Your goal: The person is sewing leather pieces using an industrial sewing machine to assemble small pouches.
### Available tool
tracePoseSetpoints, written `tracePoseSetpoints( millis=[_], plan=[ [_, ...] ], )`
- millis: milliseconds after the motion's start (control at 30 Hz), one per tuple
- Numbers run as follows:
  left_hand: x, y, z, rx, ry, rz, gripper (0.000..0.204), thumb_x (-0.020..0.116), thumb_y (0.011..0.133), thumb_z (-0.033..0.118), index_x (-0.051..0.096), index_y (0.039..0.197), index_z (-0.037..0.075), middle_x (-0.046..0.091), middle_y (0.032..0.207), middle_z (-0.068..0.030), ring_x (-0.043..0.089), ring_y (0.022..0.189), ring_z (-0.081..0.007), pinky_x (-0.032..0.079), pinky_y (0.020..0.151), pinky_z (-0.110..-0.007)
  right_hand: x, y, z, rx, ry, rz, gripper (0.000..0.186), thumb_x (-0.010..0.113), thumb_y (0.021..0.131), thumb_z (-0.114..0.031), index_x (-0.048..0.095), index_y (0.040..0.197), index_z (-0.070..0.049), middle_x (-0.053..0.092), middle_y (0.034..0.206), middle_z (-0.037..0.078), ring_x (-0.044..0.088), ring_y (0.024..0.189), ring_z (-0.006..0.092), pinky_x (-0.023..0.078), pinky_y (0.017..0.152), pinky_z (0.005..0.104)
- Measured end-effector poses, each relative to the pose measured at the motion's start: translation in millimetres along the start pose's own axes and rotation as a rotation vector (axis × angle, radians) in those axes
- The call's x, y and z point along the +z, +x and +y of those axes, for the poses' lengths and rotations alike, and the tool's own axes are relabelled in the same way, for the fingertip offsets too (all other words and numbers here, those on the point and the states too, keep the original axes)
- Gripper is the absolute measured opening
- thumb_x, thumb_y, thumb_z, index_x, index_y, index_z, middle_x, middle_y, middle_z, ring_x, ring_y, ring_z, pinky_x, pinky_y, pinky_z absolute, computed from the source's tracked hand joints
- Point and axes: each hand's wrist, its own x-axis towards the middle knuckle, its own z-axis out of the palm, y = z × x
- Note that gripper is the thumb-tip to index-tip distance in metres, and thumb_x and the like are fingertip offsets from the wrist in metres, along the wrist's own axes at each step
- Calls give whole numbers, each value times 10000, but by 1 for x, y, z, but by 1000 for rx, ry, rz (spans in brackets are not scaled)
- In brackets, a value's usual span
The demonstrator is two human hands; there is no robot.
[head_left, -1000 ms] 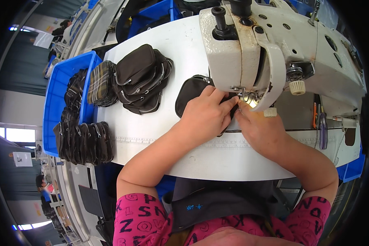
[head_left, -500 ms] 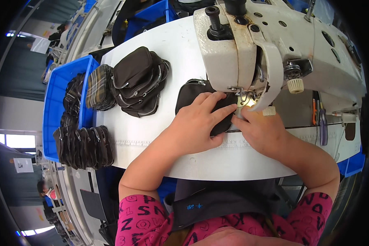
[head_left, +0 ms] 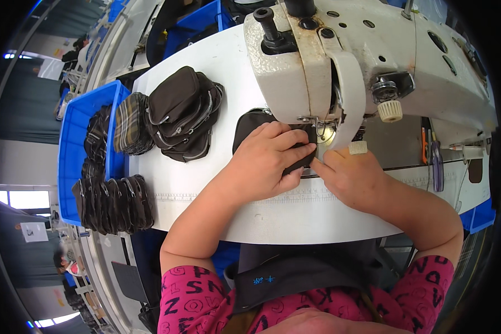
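A dark brown zippered pouch (head_left: 249,127) lies on the white sewing table, its right edge by the needle area of a sewing machine (head_left: 286,83). My left hand (head_left: 270,158) presses on the pouch with curled fingers, thumb drawn in, and covers much of it. Just right of the needle, my right hand (head_left: 353,177) has its fingers closed at the pouch's edge; part of its fingertips hides behind the machine's white guard and knob. A small light glows at the presser foot (head_left: 320,129).
Left of the pouch stands a stack of brown zippered pouches (head_left: 178,94), beside a plaid piece (head_left: 131,125). A blue bin (head_left: 69,167) holds more, with a row of pouches (head_left: 114,203) at its front. A purple-handled tool (head_left: 437,167) lies right; a ruler strip (head_left: 206,197) crosses the table.
My left fingers have curled and drawn closer together on the pouch. The pouch sits slightly further right relative to the needle. The whole view has shifted a little.
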Motion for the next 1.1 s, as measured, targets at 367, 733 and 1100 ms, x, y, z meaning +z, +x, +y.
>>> tracePoseSetpoints(
  millis=[367,733,1100],
  plan=[
    [4,2,12,-28,58,21,424,748,760,202,763,1150,37,688,1223,-60,624,1098,-277,541,946,-384,-11,-2,3,20,1,-89,251,698,770,-107,677,1014,-53,632,831,51,687,734,245,549,623,379],
    [5,7,5,-114,65,20,482,751,793,240,738,1229,34,677,1261,-75,611,1169,-286,558,956,-382,-2,-1,8,92,-110,-80,320,704,777,-117,679,1089,-52,640,821,62,686,736,259,540,613,406],
    [0,2,-11,-108,-132,-32,417,782,876,214,701,1281,159,668,1305,-117,613,1178,-359,463,1035,-456,-8,-4,9,-34,51,-71,424,706,788,-118,718,1208,-56,623,841,37,687,772,233,547,649,389]
  ],
)
